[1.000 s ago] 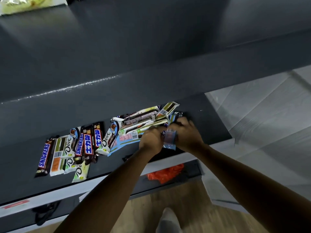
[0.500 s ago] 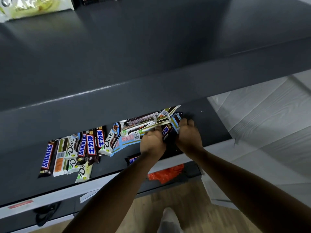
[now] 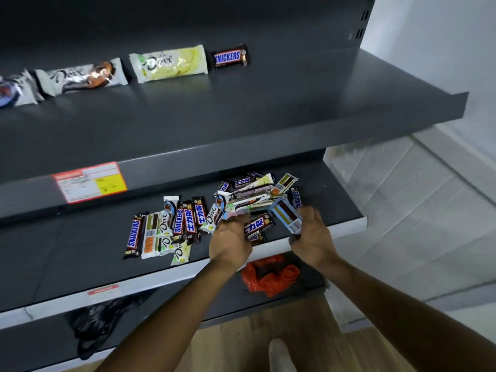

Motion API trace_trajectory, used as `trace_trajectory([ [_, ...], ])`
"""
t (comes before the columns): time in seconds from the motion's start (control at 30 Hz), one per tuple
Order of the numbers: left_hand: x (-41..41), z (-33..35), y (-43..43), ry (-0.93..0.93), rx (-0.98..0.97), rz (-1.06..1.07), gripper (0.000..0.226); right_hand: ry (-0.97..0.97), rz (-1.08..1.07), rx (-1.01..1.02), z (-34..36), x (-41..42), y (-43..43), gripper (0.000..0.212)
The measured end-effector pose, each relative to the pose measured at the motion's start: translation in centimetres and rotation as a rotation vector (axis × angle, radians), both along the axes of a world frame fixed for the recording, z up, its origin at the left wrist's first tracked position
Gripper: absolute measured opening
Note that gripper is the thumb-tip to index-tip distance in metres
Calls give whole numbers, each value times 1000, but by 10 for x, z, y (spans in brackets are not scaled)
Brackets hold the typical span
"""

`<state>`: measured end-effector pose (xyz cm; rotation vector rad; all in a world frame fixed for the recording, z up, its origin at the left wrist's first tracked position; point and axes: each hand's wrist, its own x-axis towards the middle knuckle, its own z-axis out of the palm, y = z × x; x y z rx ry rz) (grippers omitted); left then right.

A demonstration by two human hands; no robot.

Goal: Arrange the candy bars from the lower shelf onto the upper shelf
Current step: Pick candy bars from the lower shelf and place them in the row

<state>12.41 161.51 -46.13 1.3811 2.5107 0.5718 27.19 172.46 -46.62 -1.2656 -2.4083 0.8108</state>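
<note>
Right hand: The right hand [image 3: 312, 237] pinched a light-blue bar [image 3: 285, 216] between thumb and fingers, over the right edge of the heap.

Left hand: The left hand [image 3: 230, 240] sat at the heap's near edge, fingers curled down among the wrappers (whether they had closed on 1 could not be told).

Candy bars: A loose heap [image 3: 252, 194] lay on the right part of the lower shelf [image 3: 80, 251], with a second group [image 3: 166, 229] fanned out just to its left.

Upper shelf: On the upper shelf [image 3: 295, 103], a row ran along the back and ended in a Snickers bar [image 3: 230, 57].

Key relation: The bare stretch of upper shelf right of the Snickers bar lay above and beyond the light-blue bar. The right hand was the nearer to it. The bar's long axis ran diagonally, far-left to near-right, while the row's bars lay left to right, so it would probably need a turn before placing.

Writing: "SNICKERS" and "Dove" showed on both shelves. A pale Dove bar [image 3: 169, 63] and a silver Dove bar [image 3: 80, 76] lay in the row. Chinese characters marked several brown wrappers below. The price label [image 3: 90, 181] on the upper shelf's front edge was too blurred to read.

Below: An orange bag [image 3: 271, 275] and a black bag [image 3: 99, 323] lay on the bottom level.
</note>
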Motion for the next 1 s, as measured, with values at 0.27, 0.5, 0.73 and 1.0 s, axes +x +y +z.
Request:
trace_trajectory([
  [0.27,-21,63,-93,30,146,45,50,123,242,78,73,-16,-84,60],
  [0.5,-42,129,-149,188,303,-12,44,407,408,258,149,-58,-127,50],
  [0.73,-80,201,-159,368,438,-23,43,635,397,312,220,-111,-127,48],
  [1.0,-156,245,-144,401,398,162,43,556,512,403,256,-188,-96,49],
])
